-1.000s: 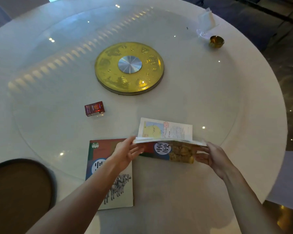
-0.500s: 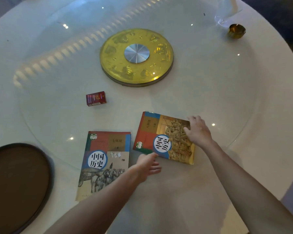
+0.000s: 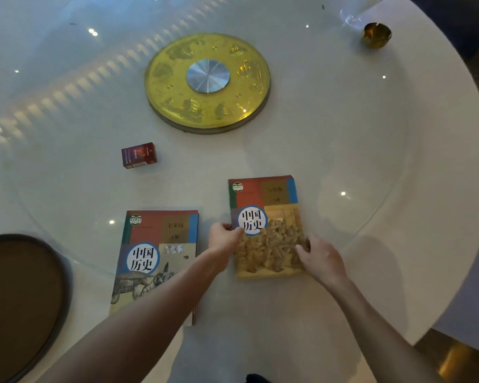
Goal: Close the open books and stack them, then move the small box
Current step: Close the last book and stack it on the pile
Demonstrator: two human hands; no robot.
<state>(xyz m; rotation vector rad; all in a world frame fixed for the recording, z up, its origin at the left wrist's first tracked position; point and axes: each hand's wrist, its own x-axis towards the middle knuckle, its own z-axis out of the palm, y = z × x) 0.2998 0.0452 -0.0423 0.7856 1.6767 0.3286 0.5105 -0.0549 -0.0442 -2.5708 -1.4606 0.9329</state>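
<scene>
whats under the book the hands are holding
The right-hand history book lies closed on the white table, partly over the glass turntable's edge. Left hand and right hand grip its sides. Whether anything lies beneath it is hidden.

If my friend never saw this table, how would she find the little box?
Start at the big round gold disc in the middle of the white round table. Look from it toward the two closed history books, the horse-cart book and the yellow-carving book. The small dark red cardboard box sits alone between, touching nothing, far smaller than either book.
</scene>
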